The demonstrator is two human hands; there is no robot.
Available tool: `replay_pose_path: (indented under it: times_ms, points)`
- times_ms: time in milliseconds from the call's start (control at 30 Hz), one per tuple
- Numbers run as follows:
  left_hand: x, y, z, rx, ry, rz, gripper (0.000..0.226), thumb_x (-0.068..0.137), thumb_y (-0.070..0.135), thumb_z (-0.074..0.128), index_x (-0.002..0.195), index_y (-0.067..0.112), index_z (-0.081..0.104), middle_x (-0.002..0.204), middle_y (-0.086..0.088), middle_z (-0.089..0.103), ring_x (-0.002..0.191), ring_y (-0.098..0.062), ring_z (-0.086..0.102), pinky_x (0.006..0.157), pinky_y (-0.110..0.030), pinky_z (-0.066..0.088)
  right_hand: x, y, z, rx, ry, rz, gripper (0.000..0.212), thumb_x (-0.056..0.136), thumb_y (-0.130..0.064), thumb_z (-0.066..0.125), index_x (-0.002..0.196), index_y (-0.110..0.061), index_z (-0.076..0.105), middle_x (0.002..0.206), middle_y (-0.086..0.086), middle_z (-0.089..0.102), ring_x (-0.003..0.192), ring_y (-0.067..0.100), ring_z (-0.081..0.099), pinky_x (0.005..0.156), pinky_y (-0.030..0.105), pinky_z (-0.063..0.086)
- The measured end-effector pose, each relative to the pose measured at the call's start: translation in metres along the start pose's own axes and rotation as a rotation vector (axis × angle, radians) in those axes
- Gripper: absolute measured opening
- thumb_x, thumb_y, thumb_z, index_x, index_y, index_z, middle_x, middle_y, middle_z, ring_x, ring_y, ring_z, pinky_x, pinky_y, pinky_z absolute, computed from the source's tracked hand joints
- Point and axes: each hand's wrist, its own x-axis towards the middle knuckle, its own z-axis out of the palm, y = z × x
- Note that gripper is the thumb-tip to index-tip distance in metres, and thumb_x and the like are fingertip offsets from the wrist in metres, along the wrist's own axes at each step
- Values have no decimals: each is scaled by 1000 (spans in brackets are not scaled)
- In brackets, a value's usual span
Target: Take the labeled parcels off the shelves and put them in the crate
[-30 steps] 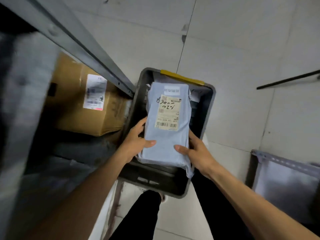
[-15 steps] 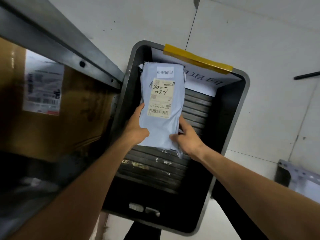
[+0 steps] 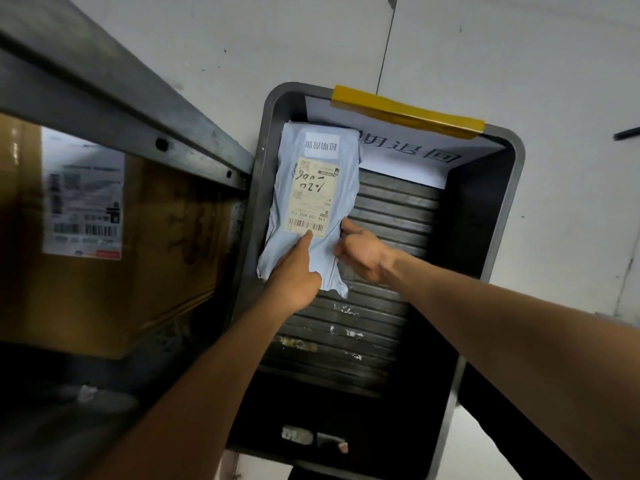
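Head view: centre-frame crate (image 3: 474,209) holds one blue parcel (image 3: 313,188). My left hand (image 3: 294,271) presses it, fingers straight; right hand (image 3: 363,251) touches its edge, grip unclear.

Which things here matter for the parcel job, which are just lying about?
Job: pale blue plastic mailer parcel in the dark grey plastic crate; left hand and right hand touching it; labelled brown cardboard box on the grey metal shelf.
Idle: yellow tape strip; white printed paper sheet; pale floor tiles.

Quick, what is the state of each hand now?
Left hand: open, fingers straight on the blue parcel.
Right hand: at the parcel's right edge; grip cannot be told.
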Motion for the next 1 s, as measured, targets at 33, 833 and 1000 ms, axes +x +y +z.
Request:
replay_pose_path:
  times_ms: [33, 833, 1000]
  points:
    - [-2, -1, -1, 5, -1, 10, 73, 94, 3, 46, 154, 26, 11, 159, 1, 22, 135, -22, 38, 85, -20, 36, -1, -1, -1, -61, 1, 1, 70, 81, 21, 26, 139, -14, 46, 126, 2, 61, 114, 21, 57, 89, 28, 52]
    - [-410, 265, -167, 532, 191, 279, 38, 83, 20, 66, 120, 17, 58, 121, -7, 60, 111, -28, 57, 89, -35, 48, -533, -205, 38, -1599, 313, -458, 41, 85, -29, 59, 122, -10, 56, 119, 12, 59, 109, 32, 57, 76, 30, 42]
    - [-523, 298, -198, 432, 339, 302, 38, 81, 22, 68, 117, 19, 56, 120, -6, 61, 110, -27, 58, 94, -38, 48, -650, -248, 59, -1743, 318, -523, 52, 86, -25, 64, 134, -14, 50, 128, 11, 56, 116, 30, 54, 82, 29, 43]
